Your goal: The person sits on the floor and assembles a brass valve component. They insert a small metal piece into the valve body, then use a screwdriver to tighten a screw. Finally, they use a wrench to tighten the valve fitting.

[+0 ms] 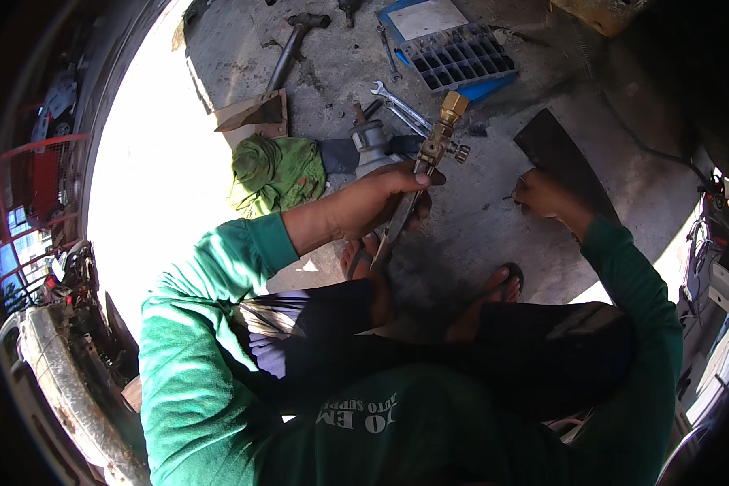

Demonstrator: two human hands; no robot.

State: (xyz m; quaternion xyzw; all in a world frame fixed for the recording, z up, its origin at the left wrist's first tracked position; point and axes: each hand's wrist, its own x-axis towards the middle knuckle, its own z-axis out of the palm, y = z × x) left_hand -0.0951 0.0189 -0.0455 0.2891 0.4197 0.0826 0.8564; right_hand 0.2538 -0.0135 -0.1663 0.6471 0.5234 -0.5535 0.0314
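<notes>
My left hand [377, 197] is wrapped round the metal body of a gas torch [436, 146]. The torch is tilted, with its brass fitting and valve knob pointing up and away from me and its lower end between my knees. Off to the right, my right hand [545, 194] is closed with fingertips pinched; a thin dark tip sticks out, too small to name. Beside that hand a dark curved flat piece [565, 150] lies on the floor. Just beyond my left hand stand a grey metal part [370, 144] and a crumpled green cloth [279, 172].
Farther off on the concrete floor are several wrenches [405, 105], a hammer [290, 57] and a blue compartment box [460, 58]. A cardboard piece [271, 116] lies near the cloth. A dark hose [652, 152] runs at the right. My sandalled feet [506, 283] are below.
</notes>
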